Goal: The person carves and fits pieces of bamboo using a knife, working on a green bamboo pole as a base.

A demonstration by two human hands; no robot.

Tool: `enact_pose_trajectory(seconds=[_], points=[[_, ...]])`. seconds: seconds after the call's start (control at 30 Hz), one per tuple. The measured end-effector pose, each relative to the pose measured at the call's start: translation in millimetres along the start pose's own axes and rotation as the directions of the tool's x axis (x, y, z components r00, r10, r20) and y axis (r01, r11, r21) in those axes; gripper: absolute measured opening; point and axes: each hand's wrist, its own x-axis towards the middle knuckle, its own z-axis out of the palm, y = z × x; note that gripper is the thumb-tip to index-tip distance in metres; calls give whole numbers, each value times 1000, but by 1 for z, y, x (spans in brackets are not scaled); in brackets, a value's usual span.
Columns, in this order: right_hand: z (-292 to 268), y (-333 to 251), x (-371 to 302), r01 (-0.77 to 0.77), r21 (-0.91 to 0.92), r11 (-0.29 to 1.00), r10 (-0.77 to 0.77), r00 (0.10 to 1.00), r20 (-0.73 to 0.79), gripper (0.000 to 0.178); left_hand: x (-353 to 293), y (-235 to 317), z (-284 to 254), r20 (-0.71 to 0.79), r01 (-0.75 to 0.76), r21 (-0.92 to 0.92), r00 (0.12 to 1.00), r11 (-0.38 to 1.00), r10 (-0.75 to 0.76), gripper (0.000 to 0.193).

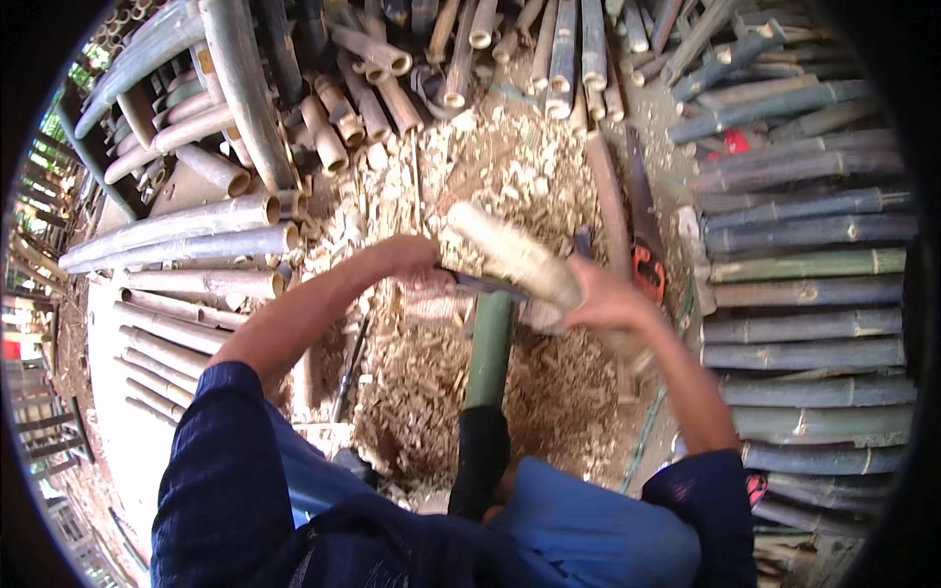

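My left hand (410, 259) is closed around the handle end of a dark knife (477, 282). Its blade reaches to the right across the upper end of a green bamboo pole (490, 348). That pole stands in front of me, between my legs, with a black wrap (480, 456) around its lower part. In my right hand (610, 299), a thick pale length of wood or bamboo (510, 253) is gripped near its right end; it slants up to the left above the blade and is smeared by motion.
Pale chips (412, 412) litter the ground. A saw with an orange handle (648, 272) lies to the right. Bamboo poles (804, 323) are stacked along the right, with more bamboo (186, 230) at left and cut ends (392, 61) at the back. A thin dark rod (351, 367) lies at left.
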Motion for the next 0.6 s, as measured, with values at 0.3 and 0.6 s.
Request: enact_pose_trajectory(seconds=[0.3, 0.6], points=[[-19, -7, -63, 298, 817, 494, 58, 926, -372, 83, -11, -1, -33, 448, 232, -342, 892, 911, -59, 31], [58, 37, -89, 201, 954, 222, 217, 944, -249, 57, -42, 72, -23, -505, 82, 463, 842, 882, 187, 21]])
